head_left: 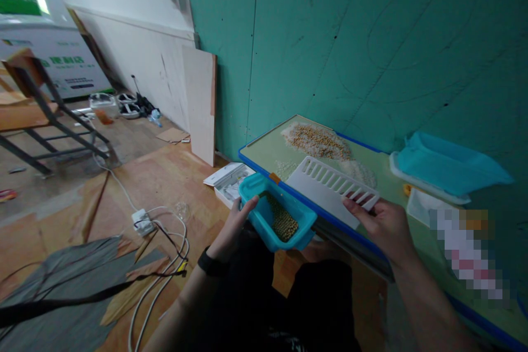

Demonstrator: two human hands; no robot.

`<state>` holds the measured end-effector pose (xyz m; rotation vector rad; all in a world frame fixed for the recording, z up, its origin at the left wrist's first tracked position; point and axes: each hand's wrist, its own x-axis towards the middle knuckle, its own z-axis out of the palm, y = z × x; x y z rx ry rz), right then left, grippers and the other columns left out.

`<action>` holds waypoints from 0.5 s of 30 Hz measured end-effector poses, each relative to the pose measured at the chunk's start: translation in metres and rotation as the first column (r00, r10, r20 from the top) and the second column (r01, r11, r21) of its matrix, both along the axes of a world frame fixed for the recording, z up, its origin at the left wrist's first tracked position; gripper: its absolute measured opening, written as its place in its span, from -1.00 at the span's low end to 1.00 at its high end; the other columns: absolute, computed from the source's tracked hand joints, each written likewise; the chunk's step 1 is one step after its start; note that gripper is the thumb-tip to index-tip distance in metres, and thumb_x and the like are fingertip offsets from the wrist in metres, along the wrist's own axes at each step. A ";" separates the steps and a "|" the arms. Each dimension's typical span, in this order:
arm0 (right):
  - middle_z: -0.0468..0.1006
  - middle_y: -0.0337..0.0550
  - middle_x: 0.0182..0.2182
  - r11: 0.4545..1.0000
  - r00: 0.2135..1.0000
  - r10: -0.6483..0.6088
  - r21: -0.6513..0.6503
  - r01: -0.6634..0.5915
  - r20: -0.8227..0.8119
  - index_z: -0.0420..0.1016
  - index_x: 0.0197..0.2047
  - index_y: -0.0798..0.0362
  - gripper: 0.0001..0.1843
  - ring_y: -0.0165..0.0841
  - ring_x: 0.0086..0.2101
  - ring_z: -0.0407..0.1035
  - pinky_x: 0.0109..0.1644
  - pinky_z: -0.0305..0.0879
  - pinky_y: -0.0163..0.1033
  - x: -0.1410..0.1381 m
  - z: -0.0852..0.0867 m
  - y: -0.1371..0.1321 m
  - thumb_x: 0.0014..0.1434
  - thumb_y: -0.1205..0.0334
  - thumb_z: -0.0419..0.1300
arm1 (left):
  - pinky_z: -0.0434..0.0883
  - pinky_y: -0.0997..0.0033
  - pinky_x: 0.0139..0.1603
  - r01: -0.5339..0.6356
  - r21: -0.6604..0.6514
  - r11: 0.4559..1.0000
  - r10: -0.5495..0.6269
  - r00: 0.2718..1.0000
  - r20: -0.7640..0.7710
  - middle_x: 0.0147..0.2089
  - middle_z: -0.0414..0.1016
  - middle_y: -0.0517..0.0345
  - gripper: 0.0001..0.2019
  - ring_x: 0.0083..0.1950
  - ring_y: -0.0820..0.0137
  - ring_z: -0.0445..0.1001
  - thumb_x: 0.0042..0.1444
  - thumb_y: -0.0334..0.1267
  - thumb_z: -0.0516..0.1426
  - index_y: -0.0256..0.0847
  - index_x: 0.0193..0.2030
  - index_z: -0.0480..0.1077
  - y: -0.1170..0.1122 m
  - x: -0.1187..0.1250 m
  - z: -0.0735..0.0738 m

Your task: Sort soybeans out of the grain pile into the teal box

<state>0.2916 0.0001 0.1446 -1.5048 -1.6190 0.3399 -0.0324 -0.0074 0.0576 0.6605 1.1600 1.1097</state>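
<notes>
My left hand (233,230) grips the left rim of a blue plastic container (307,234), thumb over the edge, beside the table's front edge. Small greenish-yellow beans (284,222) lie in its bottom. In my right hand (390,231) is a flat white plastic piece (319,192) with a row of slots along its far side. It lies low over the front edge of the table; whether it touches the top I cannot tell. Behind it, a heap of yellow beans mixed with white grains (315,140) is spread out. More white grains (361,171) are scattered near the slotted piece.
The light-green tabletop (264,151) has a blue edge and stands against a green wall (313,38). At its right are a blue tub (449,168) and a white tray (421,203). An open white box (229,179), cables (181,236) and a chair (41,115) are at the left.
</notes>
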 end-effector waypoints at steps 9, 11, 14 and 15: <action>0.87 0.06 -0.21 0.914 0.908 0.077 0.335 -0.230 0.412 0.83 -0.01 0.07 -0.68 -0.21 -0.32 0.76 -0.15 0.61 -0.23 -0.093 -0.012 -0.006 0.57 0.24 0.19 | 0.71 0.27 -0.25 0.026 -0.008 1.000 -0.026 1.000 0.010 0.59 0.49 -0.25 -0.17 0.41 -0.19 0.65 0.35 0.25 0.39 -0.06 0.59 0.29 -0.004 0.004 0.010; 0.88 0.12 -0.12 0.915 0.821 0.121 0.259 -0.310 0.557 0.79 0.11 0.13 -0.64 -0.22 -0.24 0.78 -0.13 0.60 -0.25 -0.128 -0.008 0.002 0.57 0.37 0.12 | 0.69 0.29 -0.27 0.032 0.009 0.999 -0.032 0.999 -0.009 0.61 0.46 -0.23 -0.15 0.42 -0.18 0.63 0.33 0.27 0.38 -0.04 0.61 0.29 -0.003 0.006 0.009; 0.86 0.16 -0.11 0.951 0.681 0.187 0.045 -0.307 0.708 0.73 0.18 0.19 -0.62 -0.19 -0.18 0.78 -0.20 0.58 -0.27 -0.172 0.006 0.016 0.55 0.46 0.09 | 0.67 0.30 -0.28 0.044 0.034 0.998 -0.042 0.998 -0.049 0.58 0.46 -0.21 -0.18 0.30 -0.10 0.68 0.34 0.31 0.36 -0.05 0.57 0.33 -0.001 0.005 0.000; 0.84 0.22 -0.04 0.957 0.654 0.195 0.003 -0.290 0.731 0.70 0.23 0.22 -0.59 -0.18 -0.16 0.78 -0.20 0.59 -0.26 -0.184 0.011 0.020 0.55 0.48 0.07 | 0.65 0.31 -0.28 0.037 0.035 0.999 -0.035 0.998 -0.057 0.55 0.48 -0.23 -0.20 0.23 -0.05 0.70 0.34 0.32 0.34 -0.07 0.54 0.35 0.000 0.005 -0.005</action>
